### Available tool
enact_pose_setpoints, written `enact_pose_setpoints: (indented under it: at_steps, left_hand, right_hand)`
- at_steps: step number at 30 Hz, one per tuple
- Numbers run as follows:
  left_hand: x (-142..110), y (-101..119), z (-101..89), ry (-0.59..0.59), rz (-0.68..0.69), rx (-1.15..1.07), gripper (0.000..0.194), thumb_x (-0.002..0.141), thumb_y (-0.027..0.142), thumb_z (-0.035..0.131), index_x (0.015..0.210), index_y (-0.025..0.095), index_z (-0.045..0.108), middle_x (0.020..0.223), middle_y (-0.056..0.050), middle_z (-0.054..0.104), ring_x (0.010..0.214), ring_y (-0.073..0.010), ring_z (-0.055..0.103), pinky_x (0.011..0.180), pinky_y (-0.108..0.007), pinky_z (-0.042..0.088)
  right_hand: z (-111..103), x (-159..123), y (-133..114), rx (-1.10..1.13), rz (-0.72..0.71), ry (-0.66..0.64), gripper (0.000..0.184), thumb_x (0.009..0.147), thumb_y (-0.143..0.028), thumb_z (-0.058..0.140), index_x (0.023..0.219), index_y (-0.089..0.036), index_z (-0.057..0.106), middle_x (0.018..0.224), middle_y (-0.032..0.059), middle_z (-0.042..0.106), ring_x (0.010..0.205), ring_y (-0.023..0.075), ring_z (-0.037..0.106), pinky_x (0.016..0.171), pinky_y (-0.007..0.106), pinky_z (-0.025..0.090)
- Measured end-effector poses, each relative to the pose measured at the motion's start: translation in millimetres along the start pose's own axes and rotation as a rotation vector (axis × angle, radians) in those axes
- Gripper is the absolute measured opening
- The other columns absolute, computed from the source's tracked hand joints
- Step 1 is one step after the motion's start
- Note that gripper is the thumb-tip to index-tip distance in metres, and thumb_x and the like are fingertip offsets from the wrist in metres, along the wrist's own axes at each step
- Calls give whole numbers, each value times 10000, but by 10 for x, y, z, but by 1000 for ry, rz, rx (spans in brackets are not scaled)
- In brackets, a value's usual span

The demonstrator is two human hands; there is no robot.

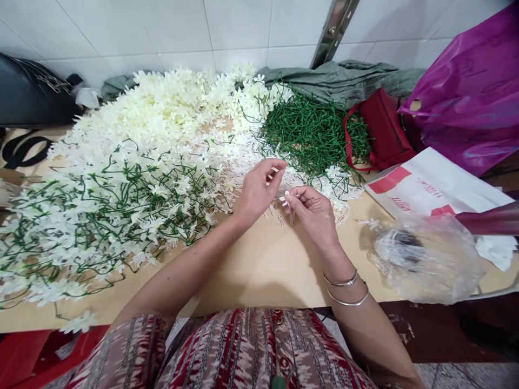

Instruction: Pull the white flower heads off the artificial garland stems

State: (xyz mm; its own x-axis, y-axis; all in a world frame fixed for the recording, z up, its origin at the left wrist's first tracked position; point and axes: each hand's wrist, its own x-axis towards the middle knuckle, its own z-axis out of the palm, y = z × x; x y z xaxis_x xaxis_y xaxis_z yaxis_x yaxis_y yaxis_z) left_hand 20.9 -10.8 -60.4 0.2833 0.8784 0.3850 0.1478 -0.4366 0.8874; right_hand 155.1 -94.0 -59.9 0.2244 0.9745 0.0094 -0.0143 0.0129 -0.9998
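Note:
My right hand (314, 213) pinches a small white artificial flower piece (283, 198) between thumb and fingertips. My left hand (259, 189) is just to the left and slightly farther away, its fingers bent and fingertips drawn close to the thumb; what it holds, if anything, is too small to make out. Thin white stamen strands (239, 170) lie beneath and behind both hands. Beyond them is a tangled heap of green plastic stems (312, 129). White flowers with green stems (133, 200) are piled on the left, and loose cream-white blossoms (162, 108) are heaped behind.
At the right of the table (255, 270) lie a white paper bag (430, 183), a clear plastic bag (438, 259) and a red pouch (385, 129). A purple plastic bag (474, 97) stands behind them. A black bag (32, 92) sits far left, by the tiled wall (239, 27).

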Motion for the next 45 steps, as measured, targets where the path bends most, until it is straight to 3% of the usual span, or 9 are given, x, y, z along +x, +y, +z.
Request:
enact_pose_setpoints:
  at_steps: [7,15,21,25,29,32,39,42,45]
  left_hand:
    - [438,-184,122,-156,196,450,179,981,171,555,1054,205,714,1136,-93,672,1063,-232,617,966,-350,476]
    - [409,-254,69,-315,232,701,193,968,260,655,1120,171,734,1196,-133,676,1115,-297,610,973,-411,459]
    - [385,-219,50,-349,256,775,172,1004,227,587,1095,196,730,1186,-122,689,1113,-295,615,945,-409,445]
    - [409,-193,49,-322,251,786,245,1008,219,577,1228,186,680,1233,-129,675,1134,-291,614,943,-393,445]
    - [442,-191,-4,-316,219,859,182,1003,198,563,1065,163,731,1140,-149,707,1105,-324,617,916,-425,443]
    - [449,-201,-93,-269,184,767,177,1002,227,583,991,172,751,1081,-134,735,1047,-308,647,920,-430,462]
    - [211,-38,-291,120,118,116,164,981,380,671,1035,272,781,1050,-50,787,974,-210,717,943,-376,553]
    - [0,56,-314,108,-31,-106,253,960,446,693,1102,250,766,957,-39,773,803,-157,706,780,-311,585]
    - [-238,103,-324,19,-154,-181,295,952,492,688,1067,236,781,800,-10,715,609,-110,607,600,-253,509]
  right_hand:
    - [-26,-1,-17,-72,12,-31,210,879,-431,718,840,-235,653,580,-47,617,543,139,552,581,289,439]
    - [29,1,52,-99,105,-157,236,864,-435,691,807,-210,648,572,-38,621,540,127,549,567,270,420]
    - [30,4,60,-117,74,-140,229,863,-430,679,808,-213,634,585,-41,613,561,128,559,590,271,434]
    - [33,2,74,-121,75,-142,264,848,-474,703,814,-221,635,583,-39,616,549,137,558,583,282,437]
    - [33,-5,68,-135,71,-142,303,850,-515,710,810,-224,636,570,-38,612,536,139,541,557,278,420]
    - [31,-6,57,-135,68,-134,290,851,-500,713,801,-225,637,565,-39,608,528,133,526,534,270,410]
    - [-9,30,69,-31,67,-6,247,793,-437,771,865,-224,669,643,-31,675,589,149,646,579,280,488]
    - [-44,37,68,10,83,-21,251,784,-421,784,900,-219,690,684,-21,711,618,152,679,584,276,498]
    - [-85,36,55,38,71,-30,253,786,-400,793,945,-223,708,706,-19,727,632,153,690,584,275,506]
